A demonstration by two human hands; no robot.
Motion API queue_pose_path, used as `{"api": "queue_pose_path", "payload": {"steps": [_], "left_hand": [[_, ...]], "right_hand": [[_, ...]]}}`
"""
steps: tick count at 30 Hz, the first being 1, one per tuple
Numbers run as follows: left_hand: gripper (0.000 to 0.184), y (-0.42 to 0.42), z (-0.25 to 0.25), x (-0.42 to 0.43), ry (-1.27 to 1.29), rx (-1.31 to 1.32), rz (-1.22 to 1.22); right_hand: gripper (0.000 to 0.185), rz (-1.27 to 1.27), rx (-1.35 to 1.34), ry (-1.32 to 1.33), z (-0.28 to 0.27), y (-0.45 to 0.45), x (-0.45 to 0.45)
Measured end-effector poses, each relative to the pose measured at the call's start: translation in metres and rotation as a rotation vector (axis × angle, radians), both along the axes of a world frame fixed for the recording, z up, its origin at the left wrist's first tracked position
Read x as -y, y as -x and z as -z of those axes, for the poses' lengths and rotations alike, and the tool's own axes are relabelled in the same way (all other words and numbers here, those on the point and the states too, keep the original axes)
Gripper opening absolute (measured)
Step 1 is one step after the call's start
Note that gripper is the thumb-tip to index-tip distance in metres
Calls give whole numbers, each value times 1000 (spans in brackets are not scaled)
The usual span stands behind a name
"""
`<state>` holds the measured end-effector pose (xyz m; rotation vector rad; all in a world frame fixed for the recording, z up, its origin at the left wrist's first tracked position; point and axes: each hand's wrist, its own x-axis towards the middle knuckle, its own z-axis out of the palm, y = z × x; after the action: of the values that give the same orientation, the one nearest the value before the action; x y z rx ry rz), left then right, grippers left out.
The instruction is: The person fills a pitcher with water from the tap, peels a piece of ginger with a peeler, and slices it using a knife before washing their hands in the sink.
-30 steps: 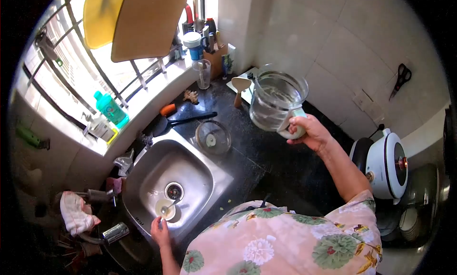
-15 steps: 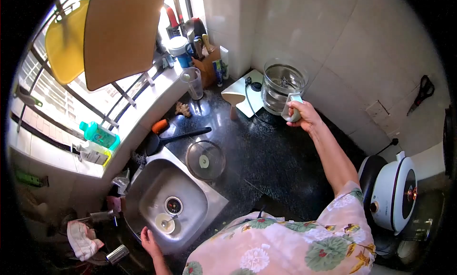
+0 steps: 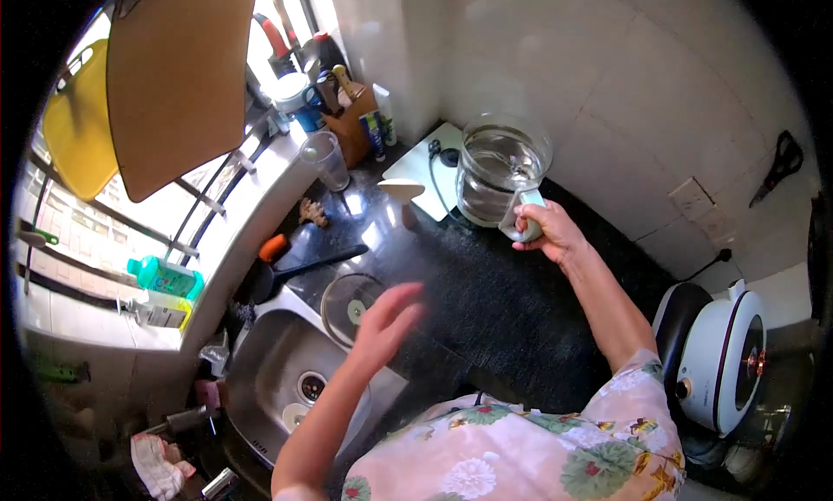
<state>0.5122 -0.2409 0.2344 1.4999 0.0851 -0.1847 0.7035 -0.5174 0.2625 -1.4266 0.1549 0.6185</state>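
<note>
Raised from the sink [image 3: 276, 352], left hand [image 3: 389, 326] hovers open, apart from right hand [image 3: 552, 232] gripping glass jug [image 3: 482, 191] of clear liquid.

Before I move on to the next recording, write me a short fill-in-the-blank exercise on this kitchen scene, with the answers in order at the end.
The right hand grips the glass jug by its ____.
The small bowl sits inside the ____.
The cutting board hanging at the far left, beside the brown board, is ____ in colour.
A pair of black-handled ____ hangs on the tiled wall.

Missing words: handle; sink; yellow; scissors.
</note>
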Motion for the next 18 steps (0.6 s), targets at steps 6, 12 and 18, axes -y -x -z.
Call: {"api": "queue_pose_path", "payload": {"steps": [6, 12, 18], "left_hand": [[52, -156, 88, 54, 649, -580, -216], [38, -204, 122, 85, 971, -519, -403], [29, -185, 94, 93, 441, -363, -343]], "right_hand": [[22, 10, 44, 32, -15, 15, 15], [22, 31, 34, 10, -22, 19, 27], [22, 17, 69, 74, -21, 6, 32]]}}
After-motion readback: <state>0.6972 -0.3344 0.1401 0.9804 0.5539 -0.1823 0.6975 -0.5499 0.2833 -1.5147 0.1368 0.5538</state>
